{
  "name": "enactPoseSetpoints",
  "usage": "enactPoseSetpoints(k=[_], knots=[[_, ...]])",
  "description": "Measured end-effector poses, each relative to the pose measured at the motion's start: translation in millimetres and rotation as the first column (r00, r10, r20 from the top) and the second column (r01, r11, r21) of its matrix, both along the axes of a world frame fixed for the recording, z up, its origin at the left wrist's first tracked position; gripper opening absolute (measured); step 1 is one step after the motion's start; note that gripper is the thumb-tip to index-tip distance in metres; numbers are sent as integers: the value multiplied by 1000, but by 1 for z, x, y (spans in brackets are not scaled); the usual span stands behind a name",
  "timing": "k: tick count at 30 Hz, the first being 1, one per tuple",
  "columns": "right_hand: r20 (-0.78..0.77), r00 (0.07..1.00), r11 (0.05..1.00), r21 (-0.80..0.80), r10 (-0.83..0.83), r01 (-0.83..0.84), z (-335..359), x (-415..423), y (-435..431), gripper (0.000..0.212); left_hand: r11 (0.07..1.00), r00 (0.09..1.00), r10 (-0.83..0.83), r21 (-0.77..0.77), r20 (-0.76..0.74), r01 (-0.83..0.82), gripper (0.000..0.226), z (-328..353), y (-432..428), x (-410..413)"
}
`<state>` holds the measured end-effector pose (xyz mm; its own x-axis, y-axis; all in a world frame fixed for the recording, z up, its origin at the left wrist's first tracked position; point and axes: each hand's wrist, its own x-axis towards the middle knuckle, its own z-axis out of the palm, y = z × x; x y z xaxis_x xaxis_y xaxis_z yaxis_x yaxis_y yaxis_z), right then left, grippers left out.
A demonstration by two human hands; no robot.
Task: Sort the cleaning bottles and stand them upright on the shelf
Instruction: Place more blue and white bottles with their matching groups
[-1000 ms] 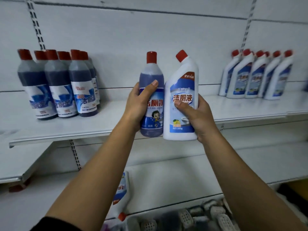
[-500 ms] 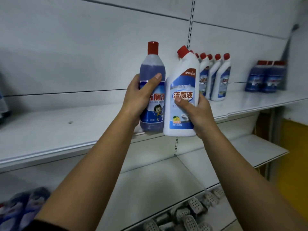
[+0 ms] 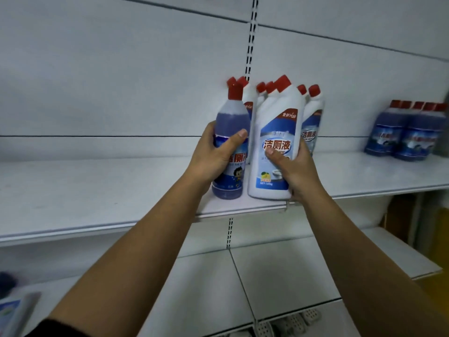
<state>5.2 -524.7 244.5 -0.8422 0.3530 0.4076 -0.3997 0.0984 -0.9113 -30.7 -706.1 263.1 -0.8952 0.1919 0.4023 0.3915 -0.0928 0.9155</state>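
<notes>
My left hand (image 3: 213, 154) grips a blue bottle with a red cap (image 3: 230, 122), held upright at the front of the white shelf (image 3: 97, 190). My right hand (image 3: 294, 169) grips a white bottle with a red cap (image 3: 277, 122) right beside it, its base near the shelf's front edge. Whether either base touches the shelf I cannot tell. Directly behind them stands a group of several white bottles (image 3: 313, 113), partly hidden by the held ones. A group of several blue bottles (image 3: 403, 132) stands upright farther right on the same shelf.
The shelf's left stretch holds nothing in view. A lower white shelf (image 3: 279, 276) runs below. At the bottom left lies a blurred bottle (image 3: 14, 310). White perforated items (image 3: 291, 322) lie at the bottom edge. A yellow surface (image 3: 439, 239) shows at the far right.
The view has swung right along the shelf. Both held bottles have come down and forward to the shelf front, in front of the white group. The left-hand blue group has left the view.
</notes>
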Motion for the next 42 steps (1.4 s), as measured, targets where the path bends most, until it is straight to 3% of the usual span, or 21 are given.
enactPoseSetpoints(k=[7,11,19,23,27,29,31,36,39,42], knots=[[95,994,980,186,54,-71,5,-41,52,64,994,995,-72,-80,67,77,58,4,24,-29],[83,996,964,266,-27,4,8,-62,67,68,985,982,-146,-72,118,155,53,12,28,-43],[28,988,890,439,-150,123,7,-83,71,68,989,985,-134,-54,108,140,56,4,35,-64],[-27,939,750,593,-343,291,-2,-83,70,60,986,986,-144,-73,81,150,55,2,37,-64],[33,907,719,623,-419,309,-11,-80,68,51,986,986,-148,-64,74,153,52,2,38,-64],[27,877,630,706,-479,322,-14,-79,66,47,988,988,-140,-60,71,144,51,1,38,-65],[19,857,521,801,-515,295,-15,-78,65,42,989,990,-126,-67,65,130,55,2,38,-64],[168,878,388,921,-448,23,-21,-76,74,28,993,993,-96,-59,74,101,55,3,40,-55],[258,905,381,917,-337,-120,-27,-74,86,17,995,993,-62,-75,100,70,57,9,44,-48],[292,926,375,907,-239,-189,-31,-71,102,28,998,988,-57,-27,141,62,56,11,56,-41]])
